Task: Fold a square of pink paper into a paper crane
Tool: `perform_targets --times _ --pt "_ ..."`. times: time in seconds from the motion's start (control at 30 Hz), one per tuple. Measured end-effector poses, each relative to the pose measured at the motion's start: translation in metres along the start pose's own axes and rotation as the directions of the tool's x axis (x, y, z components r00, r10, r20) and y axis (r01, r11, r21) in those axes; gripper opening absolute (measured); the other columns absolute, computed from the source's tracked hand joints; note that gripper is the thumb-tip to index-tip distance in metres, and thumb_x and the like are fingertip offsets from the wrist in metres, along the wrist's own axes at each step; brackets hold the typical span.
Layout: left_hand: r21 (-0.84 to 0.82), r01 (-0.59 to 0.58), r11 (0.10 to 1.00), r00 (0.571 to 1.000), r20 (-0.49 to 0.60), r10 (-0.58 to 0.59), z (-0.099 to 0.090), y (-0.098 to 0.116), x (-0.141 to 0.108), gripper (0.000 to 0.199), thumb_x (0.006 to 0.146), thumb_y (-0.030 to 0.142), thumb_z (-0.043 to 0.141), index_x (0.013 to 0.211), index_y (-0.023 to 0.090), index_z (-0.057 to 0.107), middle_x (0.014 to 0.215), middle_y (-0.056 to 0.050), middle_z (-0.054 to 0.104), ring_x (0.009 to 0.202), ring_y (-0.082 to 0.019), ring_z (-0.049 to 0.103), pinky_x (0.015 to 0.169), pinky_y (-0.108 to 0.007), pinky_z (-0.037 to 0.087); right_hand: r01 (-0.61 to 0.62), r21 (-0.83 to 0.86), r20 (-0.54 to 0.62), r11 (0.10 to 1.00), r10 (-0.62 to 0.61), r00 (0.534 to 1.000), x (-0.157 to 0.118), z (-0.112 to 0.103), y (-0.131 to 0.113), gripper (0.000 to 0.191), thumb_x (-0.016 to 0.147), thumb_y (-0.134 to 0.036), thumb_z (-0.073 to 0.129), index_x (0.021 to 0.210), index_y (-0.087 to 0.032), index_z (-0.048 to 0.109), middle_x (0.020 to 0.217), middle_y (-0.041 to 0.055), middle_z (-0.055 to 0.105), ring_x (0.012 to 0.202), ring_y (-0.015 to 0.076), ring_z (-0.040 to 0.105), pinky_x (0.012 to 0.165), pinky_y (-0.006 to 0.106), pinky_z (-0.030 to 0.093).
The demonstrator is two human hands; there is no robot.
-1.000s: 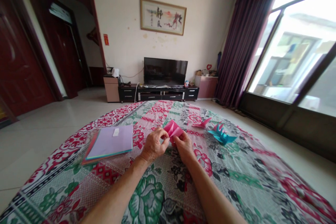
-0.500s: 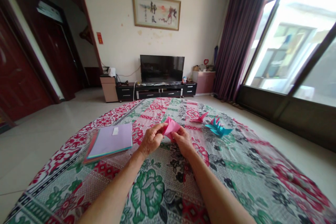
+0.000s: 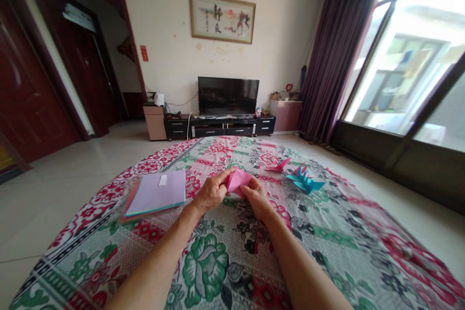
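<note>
A folded piece of pink origami paper (image 3: pixel 238 180) is held between both hands above the middle of the table. My left hand (image 3: pixel 214 191) pinches its left edge with thumb and fingers. On the paper's lower right side, my right hand (image 3: pixel 256 195) is closed, its thumb pressed on the surface. Some fingertips are hidden behind the paper. To the right lie finished-looking paper cranes: a pink one (image 3: pixel 279 165), a blue one (image 3: pixel 305 182), and more pink folded paper partly behind the blue.
A stack of coloured paper sheets (image 3: pixel 156 193), lilac on top with a small white slip (image 3: pixel 163 180), lies at the left. A flowered tablecloth (image 3: pixel 205 264) covers the round table. Beyond it stand a low black TV cabinet (image 3: pixel 209 131) and a television (image 3: pixel 228 96).
The pink paper now shows a flatter, broader face between my hands, and the fingers have shifted slightly on it. The whole view has moved a little, shifting the scene to the right.
</note>
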State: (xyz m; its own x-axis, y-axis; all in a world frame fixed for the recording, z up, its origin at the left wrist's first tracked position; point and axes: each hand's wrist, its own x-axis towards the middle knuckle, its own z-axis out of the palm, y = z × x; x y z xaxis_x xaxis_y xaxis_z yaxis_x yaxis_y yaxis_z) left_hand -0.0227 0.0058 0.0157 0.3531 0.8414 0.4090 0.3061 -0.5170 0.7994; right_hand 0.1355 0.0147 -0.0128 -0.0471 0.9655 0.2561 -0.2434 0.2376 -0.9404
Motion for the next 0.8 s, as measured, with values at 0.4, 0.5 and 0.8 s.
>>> perform_targets --times 0.4,0.5,0.8 --pt "0.184 -0.096 0.978 0.984 0.167 0.066 -0.014 0.014 0.002 0.014 0.071 0.017 0.050 0.071 0.015 0.064 0.055 0.004 0.050 0.054 -0.008 0.044 0.051 -0.018 0.032 -0.057 0.070 0.082 0.996 0.051 0.995 0.000 -0.008 0.000 0.032 0.062 -0.017 0.057 0.094 -0.017 0.062 0.065 -0.0030 0.057 0.049 0.0067 0.043 0.045 0.018 0.035" --pt "0.101 -0.037 0.994 0.977 0.213 0.015 -0.015 0.012 0.002 0.020 0.076 0.025 0.051 0.083 0.015 0.066 0.061 0.002 0.055 0.056 -0.009 0.048 0.054 -0.018 0.036 -0.105 0.112 0.104 0.988 0.093 0.990 -0.002 -0.005 -0.004 0.035 0.062 -0.018 0.058 0.097 -0.019 0.062 0.068 -0.0027 0.060 0.050 0.0073 0.045 0.046 0.019 0.038" --pt "0.057 0.031 0.998 0.965 0.257 -0.044 -0.014 0.010 0.003 0.021 0.077 0.031 0.052 0.081 0.015 0.066 0.061 0.001 0.057 0.058 -0.011 0.053 0.055 -0.019 0.040 -0.203 0.170 0.157 0.964 0.177 0.972 -0.003 -0.005 -0.004 0.036 0.064 -0.022 0.061 0.100 -0.021 0.061 0.063 -0.0036 0.058 0.049 0.0074 0.048 0.045 0.018 0.045"
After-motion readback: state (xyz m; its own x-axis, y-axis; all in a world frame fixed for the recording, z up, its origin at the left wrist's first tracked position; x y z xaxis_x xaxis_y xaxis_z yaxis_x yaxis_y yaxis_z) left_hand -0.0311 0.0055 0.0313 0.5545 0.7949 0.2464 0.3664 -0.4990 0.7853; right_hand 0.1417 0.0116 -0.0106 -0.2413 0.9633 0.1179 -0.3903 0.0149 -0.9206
